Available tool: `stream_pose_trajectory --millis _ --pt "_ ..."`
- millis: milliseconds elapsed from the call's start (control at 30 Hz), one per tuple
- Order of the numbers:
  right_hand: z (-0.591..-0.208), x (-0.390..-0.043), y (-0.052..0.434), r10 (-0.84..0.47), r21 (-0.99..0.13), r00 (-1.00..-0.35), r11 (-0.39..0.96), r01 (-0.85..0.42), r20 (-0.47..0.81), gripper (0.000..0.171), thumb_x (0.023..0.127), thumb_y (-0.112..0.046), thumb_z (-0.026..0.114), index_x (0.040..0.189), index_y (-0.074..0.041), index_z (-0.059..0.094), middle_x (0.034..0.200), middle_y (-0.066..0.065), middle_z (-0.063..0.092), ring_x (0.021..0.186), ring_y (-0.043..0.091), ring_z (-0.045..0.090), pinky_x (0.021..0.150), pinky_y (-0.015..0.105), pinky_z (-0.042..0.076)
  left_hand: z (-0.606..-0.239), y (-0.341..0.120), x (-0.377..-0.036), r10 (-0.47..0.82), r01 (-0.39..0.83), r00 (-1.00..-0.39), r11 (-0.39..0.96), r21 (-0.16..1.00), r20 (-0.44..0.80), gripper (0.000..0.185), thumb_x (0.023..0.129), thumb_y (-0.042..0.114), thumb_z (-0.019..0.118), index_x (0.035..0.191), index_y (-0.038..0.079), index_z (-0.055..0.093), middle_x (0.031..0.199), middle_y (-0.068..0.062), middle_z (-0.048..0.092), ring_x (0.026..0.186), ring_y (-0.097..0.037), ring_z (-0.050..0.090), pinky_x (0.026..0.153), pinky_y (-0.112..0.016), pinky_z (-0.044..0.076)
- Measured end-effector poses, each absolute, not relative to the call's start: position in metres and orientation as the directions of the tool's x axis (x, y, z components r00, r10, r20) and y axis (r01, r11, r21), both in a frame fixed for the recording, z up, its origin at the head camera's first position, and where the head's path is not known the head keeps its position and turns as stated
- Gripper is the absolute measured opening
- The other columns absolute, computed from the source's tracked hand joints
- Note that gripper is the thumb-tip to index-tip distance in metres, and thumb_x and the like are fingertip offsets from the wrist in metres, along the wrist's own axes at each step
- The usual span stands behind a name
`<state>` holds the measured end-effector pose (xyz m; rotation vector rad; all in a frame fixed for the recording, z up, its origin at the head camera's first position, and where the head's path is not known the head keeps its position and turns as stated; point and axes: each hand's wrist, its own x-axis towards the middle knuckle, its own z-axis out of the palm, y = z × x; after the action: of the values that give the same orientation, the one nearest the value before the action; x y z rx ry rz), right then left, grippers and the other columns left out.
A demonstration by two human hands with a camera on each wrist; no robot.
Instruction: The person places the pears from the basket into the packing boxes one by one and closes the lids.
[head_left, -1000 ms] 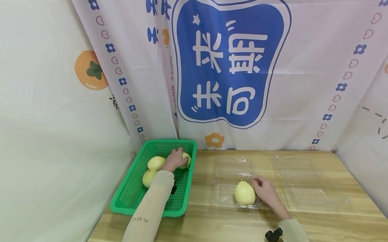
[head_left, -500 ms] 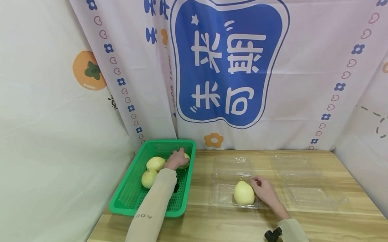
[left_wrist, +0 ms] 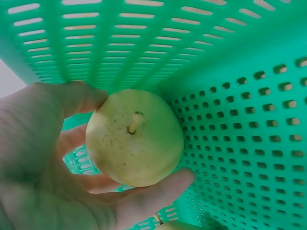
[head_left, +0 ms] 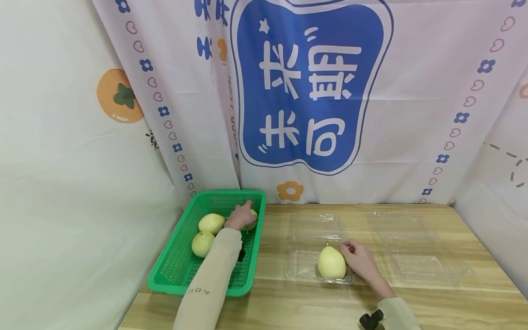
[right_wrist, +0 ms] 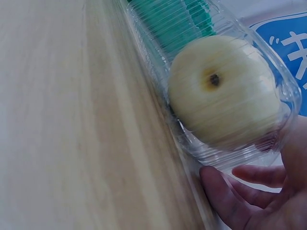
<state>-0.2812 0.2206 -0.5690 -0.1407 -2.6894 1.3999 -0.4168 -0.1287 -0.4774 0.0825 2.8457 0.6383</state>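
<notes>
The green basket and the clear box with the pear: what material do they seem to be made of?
The green basket looks like molded plastic, smooth and slightly glossy, with even rows of slots and holes through its walls and floor. The clear box seems to be thin transparent plastic, shiny and ribbed: the pear and the table show through it. The table looks like wood or wood-grain laminate.

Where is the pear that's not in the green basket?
In the head view, the pear sits in the clear tray, right of the green basket, beside the right hand.
</notes>
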Motion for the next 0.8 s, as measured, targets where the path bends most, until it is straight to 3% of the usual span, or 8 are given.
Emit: stream_pose_trajectory --millis 367,533,800 --pt "-0.5702 -0.2816 0.2222 0.122 -0.815 -0.991 0.579 0.023 0.058 0.032 0.098 -0.028 0.056 0.114 -0.003 0.068 0.089 0.008 0.069 0.079 0.014 0.06 0.068 0.027 0.048 -0.4781 -0.1312 -0.4169 0.104 -0.013 -0.962 0.907 0.421 -0.254 0.054 0.096 0.032 0.053 0.146 0.018 0.041 0.155 -0.032 0.022 0.131 -0.052 0.04 0.098 -0.062 0.043" --pt "-0.5719 -0.2823 0.2221 0.123 -0.813 -0.99 0.582 0.018 0.066 0.031 0.098 -0.028 0.056 0.113 -0.004 0.068 0.089 0.008 0.069 0.078 0.013 0.06 0.067 0.026 0.048 -0.4791 -0.1315 -0.4159 0.107 0.002 -0.966 0.913 0.408 -0.235 0.054 0.096 0.03 0.054 0.146 0.017 0.041 0.154 -0.032 0.025 0.131 -0.054 0.038 0.1 -0.064 0.04" --pt "-0.5695 -0.2811 0.2215 0.127 -0.816 -0.99 0.578 0.019 0.067 0.029 0.098 -0.026 0.057 0.112 -0.003 0.069 0.089 0.008 0.069 0.078 0.014 0.06 0.067 0.026 0.048 -0.4837 -0.1298 -0.4147 0.096 0.031 -0.978 0.945 0.325 -0.184 0.049 0.093 0.024 0.054 0.141 0.014 0.045 0.144 -0.033 0.038 0.116 -0.052 0.051 0.091 -0.059 0.048"
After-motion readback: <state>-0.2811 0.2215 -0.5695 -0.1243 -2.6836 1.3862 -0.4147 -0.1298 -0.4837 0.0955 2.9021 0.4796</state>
